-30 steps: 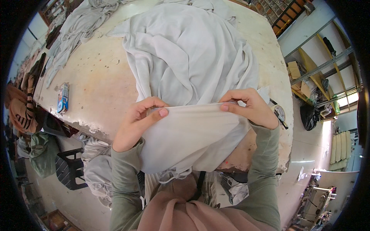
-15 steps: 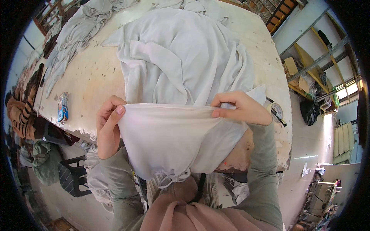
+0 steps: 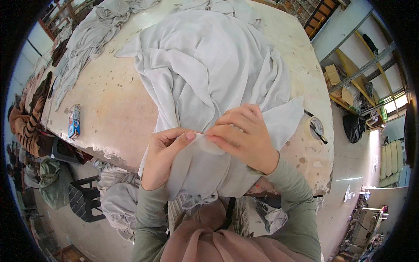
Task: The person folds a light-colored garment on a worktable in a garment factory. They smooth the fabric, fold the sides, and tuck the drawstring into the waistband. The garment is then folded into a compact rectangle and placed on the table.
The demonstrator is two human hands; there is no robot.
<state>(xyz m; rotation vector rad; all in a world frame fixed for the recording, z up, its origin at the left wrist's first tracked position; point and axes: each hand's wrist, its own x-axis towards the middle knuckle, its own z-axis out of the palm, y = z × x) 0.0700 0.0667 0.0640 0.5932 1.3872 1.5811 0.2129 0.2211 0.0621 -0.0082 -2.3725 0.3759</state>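
Note:
A large pale grey cloth garment lies in loose folds across the table, its near end hanging over the front edge with a thin tie at the bottom. My left hand pinches the garment's seam between thumb and forefinger. Close beside it, my right hand pinches the same edge, fingers bent over it. The two sets of fingertips nearly meet in the middle of the cloth. Between and below them the fabric droops in soft vertical folds.
On the worn table are a small blue box at left and a tape roll with a black pen at right. More grey cloth lies far left. A black plastic chair stands below left; a person is at far left.
Both hands have come together from a wide hold on the stretched edge. The cloth between them has slackened and bunched into folds.

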